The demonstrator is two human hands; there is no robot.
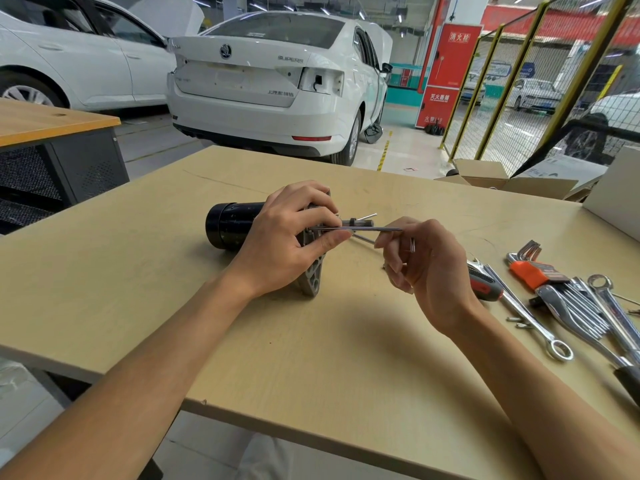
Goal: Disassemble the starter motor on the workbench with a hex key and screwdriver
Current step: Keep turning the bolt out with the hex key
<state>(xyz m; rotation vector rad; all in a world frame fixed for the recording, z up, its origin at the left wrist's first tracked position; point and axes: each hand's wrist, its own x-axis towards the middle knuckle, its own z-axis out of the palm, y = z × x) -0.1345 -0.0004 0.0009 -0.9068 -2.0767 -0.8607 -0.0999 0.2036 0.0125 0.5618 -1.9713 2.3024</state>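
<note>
The starter motor [232, 225] lies on its side mid-workbench [311, 341]. Your left hand [287, 244] curls around its grey flange end. At 3 o'clock, your right hand [426, 261] pinches a hex key [367, 229] reaching into it. Wrenches [581, 306] and a hex key set [530, 268] lie farther toward 4 o'clock.

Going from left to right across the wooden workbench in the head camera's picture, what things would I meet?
Black cylindrical starter motor body → left hand gripping the motor → thin steel hex key → right hand pinching the hex key → red-and-black screwdriver handle → orange holder of hex keys → chrome combination wrenches.
</note>
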